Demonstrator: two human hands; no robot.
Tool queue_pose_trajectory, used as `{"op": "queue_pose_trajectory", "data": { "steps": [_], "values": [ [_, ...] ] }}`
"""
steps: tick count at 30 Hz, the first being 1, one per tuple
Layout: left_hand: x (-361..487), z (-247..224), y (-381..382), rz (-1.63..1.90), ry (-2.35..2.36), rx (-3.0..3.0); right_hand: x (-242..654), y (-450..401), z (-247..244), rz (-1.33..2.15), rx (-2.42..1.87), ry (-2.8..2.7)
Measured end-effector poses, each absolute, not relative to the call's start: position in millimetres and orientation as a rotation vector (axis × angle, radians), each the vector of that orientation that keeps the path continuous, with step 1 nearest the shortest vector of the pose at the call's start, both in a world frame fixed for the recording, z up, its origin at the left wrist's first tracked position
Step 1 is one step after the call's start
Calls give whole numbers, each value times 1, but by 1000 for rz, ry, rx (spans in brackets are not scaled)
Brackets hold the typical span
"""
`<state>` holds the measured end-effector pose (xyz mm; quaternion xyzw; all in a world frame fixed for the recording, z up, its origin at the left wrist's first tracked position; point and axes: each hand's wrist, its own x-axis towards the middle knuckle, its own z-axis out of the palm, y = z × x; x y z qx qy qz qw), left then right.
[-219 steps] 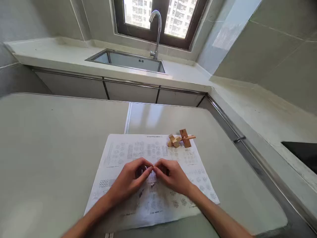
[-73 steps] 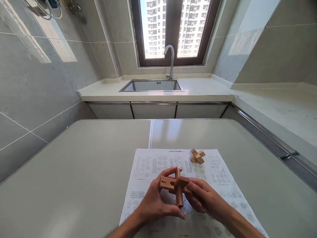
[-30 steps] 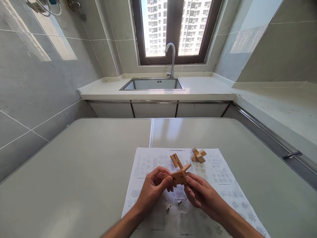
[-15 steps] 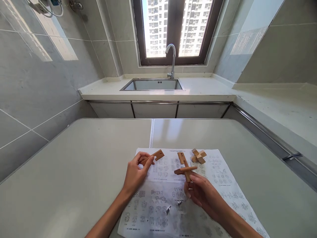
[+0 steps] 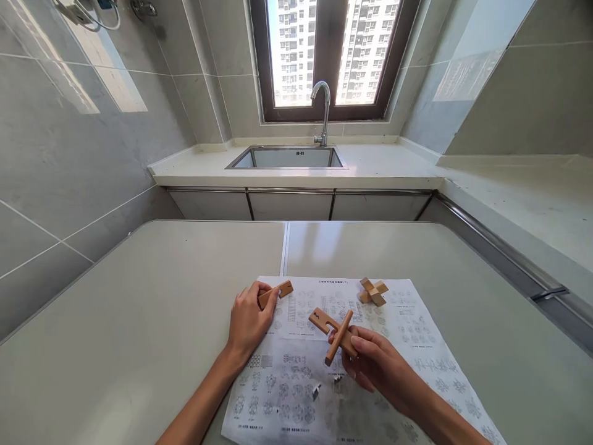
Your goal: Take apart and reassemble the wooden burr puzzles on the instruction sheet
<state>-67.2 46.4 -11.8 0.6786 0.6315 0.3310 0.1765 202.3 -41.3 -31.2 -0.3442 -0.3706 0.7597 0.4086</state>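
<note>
our left hand (image 5: 250, 322) and right hand (image 5: 377, 361), apart at the printed sheet (image 5: 296, 355)

in the head view, our left fingers grasp a notched wooden piece (image 5: 286, 287) over the sheet's far left corner; we cannot tell whether it touches the paper. our right fingers pinch a slotted wooden plank (image 5: 319, 318) above the middle of the sheet, and a slim wooden bar (image 5: 339, 338) crosses it at a slant. we see a dark mark near the plank's outer end. beyond, a wooden cross (image 5: 373, 292) sits near the sheet's far edge. the sheet lies on the pale counter (image 5: 115, 309); farther off we see a sink (image 5: 285, 159) and a curved faucet (image 5: 327, 111).
</note>
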Motion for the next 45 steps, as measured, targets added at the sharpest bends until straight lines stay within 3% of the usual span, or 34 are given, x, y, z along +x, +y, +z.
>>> {"op": "queue_pose_trajectory", "data": {
  "steps": [32,45],
  "values": [
    [-73,-22,51,894,1952,2028,203,-43,-37,1910,-783,-1023],
    [-66,-13,43,1029,1724,2077,203,-43,-36,1914,-781,-1022]
  ]
}}
